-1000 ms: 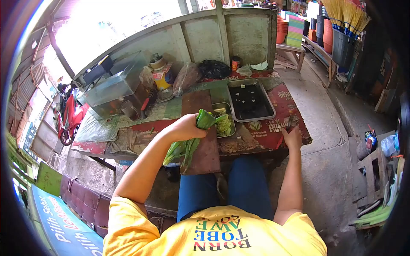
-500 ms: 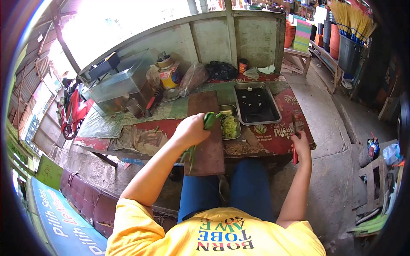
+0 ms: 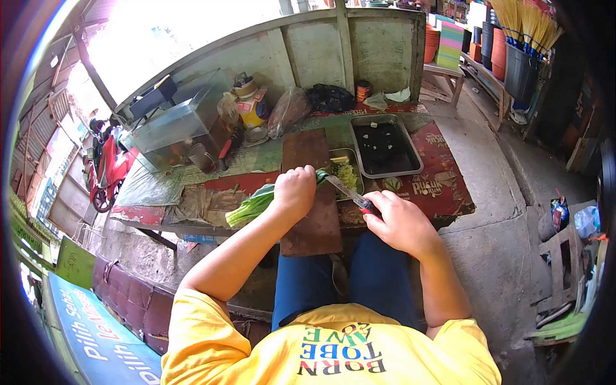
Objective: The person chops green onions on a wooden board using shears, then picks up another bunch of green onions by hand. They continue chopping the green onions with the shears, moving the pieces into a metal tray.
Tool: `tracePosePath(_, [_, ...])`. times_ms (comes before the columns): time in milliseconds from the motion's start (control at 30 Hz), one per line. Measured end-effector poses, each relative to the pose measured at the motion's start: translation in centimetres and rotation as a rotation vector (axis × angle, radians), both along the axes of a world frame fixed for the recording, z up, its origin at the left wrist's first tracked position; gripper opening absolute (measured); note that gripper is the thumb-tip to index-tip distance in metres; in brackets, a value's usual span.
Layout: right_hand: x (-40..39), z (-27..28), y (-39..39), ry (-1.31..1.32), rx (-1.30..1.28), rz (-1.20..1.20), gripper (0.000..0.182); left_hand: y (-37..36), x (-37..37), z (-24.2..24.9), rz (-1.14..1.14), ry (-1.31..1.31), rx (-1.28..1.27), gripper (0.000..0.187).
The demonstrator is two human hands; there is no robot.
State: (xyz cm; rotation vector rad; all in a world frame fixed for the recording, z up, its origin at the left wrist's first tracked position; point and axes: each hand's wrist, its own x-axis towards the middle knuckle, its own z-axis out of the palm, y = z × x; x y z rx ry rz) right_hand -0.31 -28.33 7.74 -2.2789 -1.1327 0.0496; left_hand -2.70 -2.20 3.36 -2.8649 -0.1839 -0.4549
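My left hand [image 3: 297, 192] is wrapped round a bunch of leafy greens [image 3: 251, 206] over a dark wooden cutting board [image 3: 307, 146]. Paler stalks stick out to the left, and green tips poke out past the knuckles on the right. In my right hand [image 3: 401, 221] is a knife [image 3: 345, 188] with a red and black handle. Its blade points up and left, with the tip right at the greens. Beside the board, partly behind the blade, a metal tray [image 3: 361, 172] holds chopped pale green pieces [image 3: 345, 173].
A larger metal tray [image 3: 418, 160] with dark contents and several white bits stands to the right. Further back on the table [image 3: 449, 186] are a glass tank [image 3: 170, 131], plastic bags [image 3: 289, 115] and a red-handled tool [image 3: 226, 149]. A wooden partition [image 3: 321, 51] rises behind.
My right hand has brought the knife in from the table's right side to the greens. My left hand has turned the bunch, so its stalks now extend left over the table.
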Motion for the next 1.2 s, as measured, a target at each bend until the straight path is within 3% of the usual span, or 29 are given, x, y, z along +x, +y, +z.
tracePosePath(233, [1.7,-0.4,0.6,0.006,0.054,-0.044,0.037,0.3,-0.5,0.1,-0.045,0.05,-0.066,0.013])
tracePosePath(300, [1.6,0.3,0.0,0.038,-0.057,-0.023,0.036,0.6,-0.6,0.1,-0.073,0.04,-0.058,0.013])
tracePosePath(367, [1.2,0.3,-0.4,-0.194,-0.048,0.041,0.038,0.8,-0.7,0.2,-0.13,0.041,-0.003,0.013])
tracePosePath(567, [0.3,2.2,0.2,-0.552,-0.233,-0.037,0.034,0.0,-0.9,1.1,-0.122,0.109,0.026,0.016])
tracePosePath(700, [0.4,2.6,0.9,-0.621,-0.265,-0.048,0.029,-0.5,-0.7,1.2,-0.114,0.128,0.029,0.016])
tracePosePath(767, [0.3,2.9,1.5,-0.665,-0.343,-0.047,0.013,-0.6,-0.7,1.3,-0.116,0.146,0.024,0.017])
tracePosePath(1200, [-0.4,1.8,6.1,-0.746,-0.6,-0.139,0.01,-0.7,-0.3,0.3,-0.116,0.123,0.105,0.015])
